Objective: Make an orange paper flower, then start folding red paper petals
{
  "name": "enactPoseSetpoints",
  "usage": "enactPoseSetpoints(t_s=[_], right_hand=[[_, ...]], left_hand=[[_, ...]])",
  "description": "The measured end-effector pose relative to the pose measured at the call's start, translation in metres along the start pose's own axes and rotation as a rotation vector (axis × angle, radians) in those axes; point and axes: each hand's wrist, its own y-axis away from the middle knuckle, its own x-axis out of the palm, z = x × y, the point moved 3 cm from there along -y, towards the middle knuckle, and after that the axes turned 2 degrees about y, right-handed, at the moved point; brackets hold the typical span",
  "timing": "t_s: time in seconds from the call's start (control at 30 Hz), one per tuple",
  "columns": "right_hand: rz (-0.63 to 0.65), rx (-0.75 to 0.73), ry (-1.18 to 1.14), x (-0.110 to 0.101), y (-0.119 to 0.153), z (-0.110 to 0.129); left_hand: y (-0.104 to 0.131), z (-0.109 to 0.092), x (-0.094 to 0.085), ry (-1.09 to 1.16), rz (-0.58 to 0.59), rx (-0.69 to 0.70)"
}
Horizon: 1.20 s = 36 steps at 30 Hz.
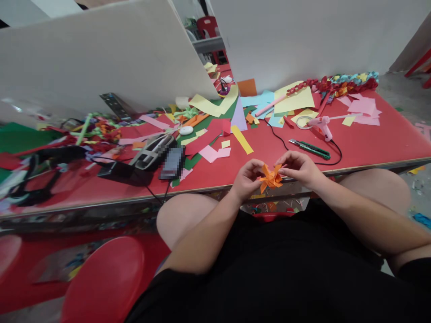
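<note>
White boards [101, 63] stand behind the red table [380, 134], strewn with coloured paper [242, 140]. At its near edge, left hand [248, 177] and right hand [298, 168] both pinch an orange paper flower [271, 179]; a red stool [104, 273] is nearby.

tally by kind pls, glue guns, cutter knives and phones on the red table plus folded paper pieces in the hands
Pink glue gun: 1
Green cutter knife: 1
Phone, screen blurred: 1
Orange folded paper piece, held in the left hand and right hand: 1
Total: 4
</note>
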Motion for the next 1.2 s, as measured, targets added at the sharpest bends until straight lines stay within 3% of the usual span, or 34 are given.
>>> enactPoseSetpoints(t_s=[0.17,0.33,0.53,0.93,1.07,1.2], right_hand=[[0.024,-0.019,0.062,-0.001,-0.001,0.002],[-0.129,-0.099,0.191,-0.003,0.001,0.003],[-0.223,-0.084,0.004,0.003,0.001,-0.01],[-0.137,0.189,-0.092,0.002,0.003,-0.021],[-0.059,0.188,-0.142,0.003,0.002,-0.016],[-0.028,0.149,-0.179,0.006,0.002,-0.014]], left_hand=[[0.001,-0.005,0.004,-0.005,0.021,0.03],[0.001,-0.001,0.003,-0.014,-0.011,0.047],[0.001,0.008,0.001,-0.043,0.048,0.208],[0.005,-0.001,0.002,-0.378,0.118,0.424],[0.006,-0.004,0.001,-0.447,0.163,0.432],[0.005,0.0,0.0,-0.373,0.109,0.426]])
